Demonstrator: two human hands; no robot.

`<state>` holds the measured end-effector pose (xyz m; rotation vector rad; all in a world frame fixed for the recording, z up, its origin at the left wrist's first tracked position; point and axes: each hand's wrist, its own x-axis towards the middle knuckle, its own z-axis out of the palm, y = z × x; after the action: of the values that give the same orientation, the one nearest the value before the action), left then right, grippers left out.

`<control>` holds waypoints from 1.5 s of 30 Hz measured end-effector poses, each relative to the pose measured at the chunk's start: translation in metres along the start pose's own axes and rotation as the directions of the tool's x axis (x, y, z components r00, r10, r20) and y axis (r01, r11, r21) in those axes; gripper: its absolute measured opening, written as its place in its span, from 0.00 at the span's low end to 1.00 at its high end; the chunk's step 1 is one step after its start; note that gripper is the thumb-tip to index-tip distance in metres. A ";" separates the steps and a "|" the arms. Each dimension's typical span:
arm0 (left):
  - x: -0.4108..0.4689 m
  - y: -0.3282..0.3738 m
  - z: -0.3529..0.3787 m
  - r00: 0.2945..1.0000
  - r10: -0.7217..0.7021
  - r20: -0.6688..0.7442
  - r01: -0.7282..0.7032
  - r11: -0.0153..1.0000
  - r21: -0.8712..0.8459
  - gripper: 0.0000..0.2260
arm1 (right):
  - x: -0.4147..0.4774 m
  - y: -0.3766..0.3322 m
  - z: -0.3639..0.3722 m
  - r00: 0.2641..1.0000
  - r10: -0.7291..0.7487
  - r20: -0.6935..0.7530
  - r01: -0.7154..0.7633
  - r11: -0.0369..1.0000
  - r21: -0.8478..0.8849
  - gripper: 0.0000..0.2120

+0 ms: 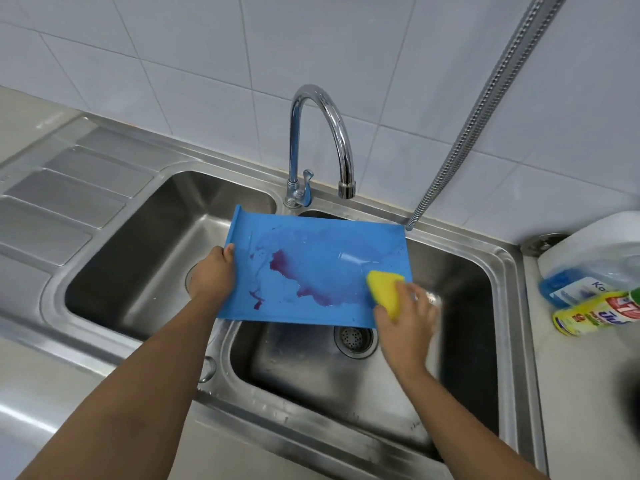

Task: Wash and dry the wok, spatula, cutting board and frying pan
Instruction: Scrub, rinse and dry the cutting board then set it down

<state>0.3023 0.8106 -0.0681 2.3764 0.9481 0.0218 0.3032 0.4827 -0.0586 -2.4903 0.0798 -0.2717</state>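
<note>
A blue cutting board (311,244) with a purple stain in its middle is held over the double sink, spanning both basins. My left hand (212,271) grips the board's left edge. My right hand (407,320) holds a yellow sponge (384,285) pressed against the board's right lower part; this hand is slightly blurred. The wok, spatula and frying pan are not in view.
A chrome tap (325,133) arches over the divider of the steel sink (502,271), with no water running. A drainboard (62,199) lies at the left. A metal hose (485,109) hangs at the right. Detergent bottles (595,310) lie on the right counter.
</note>
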 end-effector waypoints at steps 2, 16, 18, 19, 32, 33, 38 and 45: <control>-0.002 0.002 -0.001 1.000 0.005 0.001 -0.005 1.000 -0.017 0.23 | -0.012 -0.015 0.014 0.973 -0.211 0.097 0.223 0.965 -0.138 0.26; 0.007 -0.008 -0.001 0.974 -0.043 0.223 0.123 0.924 -0.362 0.28 | -0.030 -0.149 0.127 0.847 -0.376 0.376 0.472 0.856 -0.208 0.24; 0.008 -0.010 -0.002 0.975 -0.047 0.219 0.127 0.923 -0.363 0.31 | -0.012 -0.148 0.131 0.865 -0.336 0.372 0.444 0.858 -0.257 0.24; 0.009 -0.011 -0.002 0.975 -0.040 0.220 0.120 0.925 -0.361 0.31 | -0.005 -0.143 0.131 0.884 -0.306 0.353 0.412 0.867 -0.280 0.24; 0.007 -0.009 -0.008 0.971 0.001 0.240 0.080 0.941 -0.328 0.29 | -0.018 -0.061 0.073 0.991 0.135 0.006 -0.119 0.889 -0.441 0.23; 0.006 -0.009 -0.008 0.971 0.005 0.237 0.074 0.945 -0.320 0.29 | -0.029 -0.068 0.078 0.992 0.123 -0.001 -0.111 0.896 -0.430 0.22; 0.007 -0.009 -0.006 0.974 0.005 0.225 0.065 0.950 -0.304 0.29 | -0.071 -0.133 0.110 0.989 -0.067 0.133 0.114 0.919 -0.379 0.24; 0.008 -0.010 -0.005 0.976 0.027 0.215 0.037 0.958 -0.285 0.29 | -0.020 -0.147 0.123 0.940 -0.192 0.284 0.292 0.882 -0.371 0.20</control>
<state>0.3010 0.8244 -0.0709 2.0593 0.7881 -0.0943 0.3085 0.6750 -0.0715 -2.9351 -0.3131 -0.0550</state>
